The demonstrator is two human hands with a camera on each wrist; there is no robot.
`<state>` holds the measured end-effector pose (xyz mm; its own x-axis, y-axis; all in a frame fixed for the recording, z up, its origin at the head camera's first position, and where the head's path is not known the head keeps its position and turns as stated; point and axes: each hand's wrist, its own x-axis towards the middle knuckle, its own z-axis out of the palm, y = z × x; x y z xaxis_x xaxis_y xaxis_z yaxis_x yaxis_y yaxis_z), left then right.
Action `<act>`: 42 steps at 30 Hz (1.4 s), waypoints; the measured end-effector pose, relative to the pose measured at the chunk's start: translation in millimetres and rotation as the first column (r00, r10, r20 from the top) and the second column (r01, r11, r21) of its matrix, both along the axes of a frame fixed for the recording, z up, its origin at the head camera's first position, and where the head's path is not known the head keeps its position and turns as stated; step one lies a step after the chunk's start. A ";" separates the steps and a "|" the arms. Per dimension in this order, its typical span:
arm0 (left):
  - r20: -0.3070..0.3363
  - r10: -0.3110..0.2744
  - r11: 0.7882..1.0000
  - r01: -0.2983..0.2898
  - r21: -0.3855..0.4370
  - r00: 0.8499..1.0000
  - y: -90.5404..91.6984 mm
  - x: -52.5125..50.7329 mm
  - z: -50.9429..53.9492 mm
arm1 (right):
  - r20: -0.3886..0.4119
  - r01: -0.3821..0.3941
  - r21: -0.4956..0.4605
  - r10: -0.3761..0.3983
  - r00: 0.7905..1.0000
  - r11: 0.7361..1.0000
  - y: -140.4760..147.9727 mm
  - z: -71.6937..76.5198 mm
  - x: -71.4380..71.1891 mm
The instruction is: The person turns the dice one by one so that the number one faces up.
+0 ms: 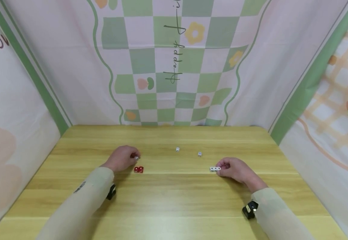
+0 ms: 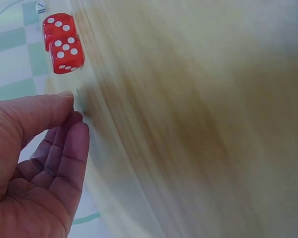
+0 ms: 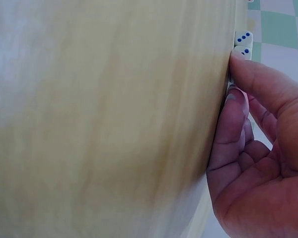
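Note:
At the left, my left hand [image 1: 122,158] pinches a small white die [image 1: 136,157] between thumb and fingers. Its fingers hide that die in the left wrist view. Just in front of this hand, two red dice [image 1: 138,169] with white dots lie side by side, touching. My right hand [image 1: 234,170] holds the right end of a short row of white dice [image 1: 215,169] between thumb and fingertips. The right wrist view shows blue dots on the row's white dice [image 3: 244,38]; the thumb partly covers the nearer one.
Two single white dice lie apart toward the back, one die [image 1: 178,149] near the middle and another die [image 1: 200,154] farther right. The wooden table [image 1: 161,200] ends at a patterned cloth [image 1: 167,63] behind, with more cloth on both sides.

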<state>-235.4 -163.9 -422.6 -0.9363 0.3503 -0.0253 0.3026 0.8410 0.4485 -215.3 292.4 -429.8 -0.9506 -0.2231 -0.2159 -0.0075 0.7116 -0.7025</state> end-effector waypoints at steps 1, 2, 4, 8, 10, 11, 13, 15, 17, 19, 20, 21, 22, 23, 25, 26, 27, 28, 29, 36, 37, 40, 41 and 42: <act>-0.002 0.002 1.000 -0.002 0.003 1.000 -0.9 1.1 0.6 | 0.000 0.000 -0.001 0.000 1.000 1.000 0.0 0.0 -0.1; -0.006 0.004 1.000 -0.004 0.006 1.000 -1.8 2.3 1.4 | -0.002 -0.003 -0.001 0.003 1.000 1.000 0.2 -0.3 -0.3; -0.016 0.009 1.000 -0.009 0.012 1.000 -3.6 4.1 2.3 | -0.001 -0.002 0.000 0.002 1.000 1.000 0.2 -1.1 -0.5; -0.033 0.021 0.999 -0.019 0.042 0.999 -6.4 8.9 4.7 | -0.009 -0.011 0.001 0.011 1.000 1.000 0.3 -0.8 -0.6; -0.032 0.035 0.998 -0.033 0.062 0.999 -7.5 11.4 5.3 | -0.011 -0.013 0.001 0.013 1.000 1.000 0.0 -0.1 -0.4; -0.033 0.037 0.997 -0.035 0.072 0.999 -8.3 12.6 5.5 | -0.011 -0.014 0.000 0.014 1.000 1.000 -0.1 0.2 -0.2; -0.031 0.044 0.995 -0.041 0.091 0.999 -9.8 14.5 5.4 | -0.012 -0.016 0.000 0.016 1.000 1.000 0.0 0.7 0.1; -0.025 0.051 0.993 -0.048 0.112 0.998 -11.2 16.6 4.8 | -0.017 -0.017 0.000 0.017 1.000 1.000 -0.1 0.5 0.5; -0.025 0.049 0.990 -0.045 0.134 0.998 -12.5 18.7 4.2 | -0.020 -0.021 0.002 0.021 1.000 1.000 0.2 0.3 0.6; -0.022 0.053 0.986 -0.048 0.160 0.998 -13.7 21.2 3.4 | -0.021 -0.023 0.000 0.023 1.000 1.000 0.2 -0.2 0.5; -0.016 0.054 0.983 -0.050 0.177 0.998 -14.0 22.5 3.5 | -0.020 -0.023 -0.002 0.023 1.000 1.000 0.2 -0.4 0.4; -0.013 0.052 0.980 -0.049 0.191 0.999 -14.5 23.9 3.8 | -0.019 -0.024 -0.002 0.024 1.000 1.000 0.2 -0.5 0.3; -0.004 0.058 0.977 -0.056 0.207 0.998 -14.6 25.3 3.7 | -0.018 -0.024 -0.003 0.024 1.000 1.000 0.2 -0.6 0.0; 0.011 0.062 0.972 -0.063 0.225 0.998 -14.8 26.8 3.7 | -0.017 -0.024 -0.001 0.024 1.000 1.000 0.2 -0.6 -0.1; 0.034 0.071 0.964 -0.077 0.254 0.997 -14.9 29.8 3.8 | -0.014 -0.023 -0.001 0.023 1.000 1.000 0.2 -0.4 -0.3; 0.042 0.074 0.961 -0.083 0.264 0.996 -14.9 31.5 4.2 | -0.014 -0.023 0.000 0.023 1.000 1.000 0.3 -0.2 -0.4; 0.046 0.079 0.958 -0.089 0.273 0.996 -14.9 33.2 4.2 | -0.015 -0.023 0.000 0.023 1.000 1.000 0.3 0.1 -0.5; 0.049 0.086 0.955 -0.096 0.281 0.995 -14.7 34.9 4.1 | -0.015 -0.023 0.000 0.023 1.000 1.000 0.4 0.3 -0.4; 0.048 0.088 0.953 -0.098 0.287 0.995 -14.9 36.5 4.0 | -0.016 -0.025 0.001 0.025 1.000 1.000 0.5 0.5 -0.3; 0.017 0.098 0.940 -0.098 0.328 0.995 -12.6 47.8 4.0 | -0.023 -0.036 0.004 0.037 0.999 0.999 0.9 1.2 0.1; 0.013 0.097 0.938 -0.096 0.333 0.995 -11.6 49.2 4.3 | -0.024 -0.037 0.006 0.037 0.999 0.999 1.0 1.4 0.0; 0.016 0.095 0.929 -0.094 0.357 0.995 -7.8 53.0 5.5 | -0.022 -0.038 0.009 0.038 0.999 0.999 0.7 2.3 0.2; 0.020 0.094 0.926 -0.095 0.366 0.995 -6.6 54.1 6.1 | -0.018 -0.035 0.006 0.035 0.999 0.999 0.5 2.6 0.3; 0.025 0.092 0.921 -0.095 0.377 0.995 -5.3 55.2 6.7 | -0.016 -0.034 0.006 0.034 0.999 0.999 0.5 3.0 0.4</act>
